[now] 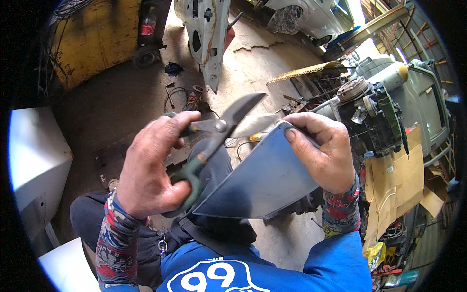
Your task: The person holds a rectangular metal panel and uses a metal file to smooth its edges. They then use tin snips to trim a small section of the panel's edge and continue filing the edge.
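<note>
My left hand (152, 168) is closed round the green handles of a pair of metal shears (221, 126). The dark, curved blades point up and to the right, just left of the sheet's top corner. A bluish-grey, roughly triangular piece of sheet metal (258, 177) is held up by my right hand (323, 151). My right thumb presses on its face near the upper edge, and the other fingers are partly hidden behind it. A gap shows between the blades and the sheet. The sheet's lower left tip hangs over my lap.
A rusty car door (202, 36) stands ahead. White panels (39, 160) stand at the left, below a yellow metal cabinet (97, 44). To the right are an engine (372, 117), cardboard (396, 180) and scattered parts. Cables (175, 95) and tools lie on the floor.
</note>
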